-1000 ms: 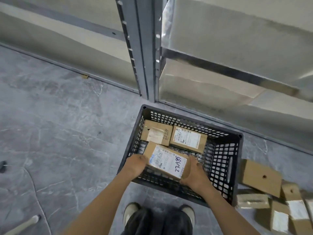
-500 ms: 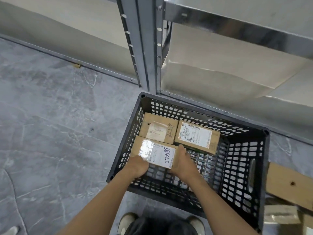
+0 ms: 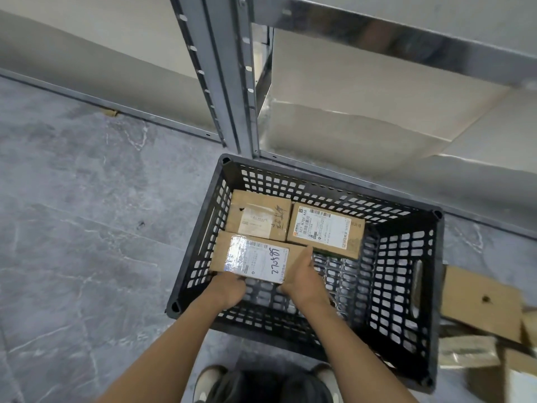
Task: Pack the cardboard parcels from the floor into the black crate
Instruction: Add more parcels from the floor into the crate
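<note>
A black slotted crate (image 3: 406,257) stands on the grey floor in front of me. Inside, at the back, lie a cardboard parcel with handwriting (image 3: 258,218) and a labelled parcel (image 3: 325,229) side by side. A third labelled parcel (image 3: 255,258) sits in the crate's near left corner. My left hand (image 3: 228,289) grips its near edge and my right hand (image 3: 302,279) grips its right end. Both hands are inside the crate.
More cardboard parcels (image 3: 479,303) lie on the floor to the right of the crate. Metal shelving uprights (image 3: 226,82) and a low shelf stand just behind it. My shoes (image 3: 209,382) are close to the crate's near wall. Bare grey floor lies to the left.
Both hands have lowered the labelled parcel from above the crate's near rim down into the near left corner. The view has moved closer to the crate.
</note>
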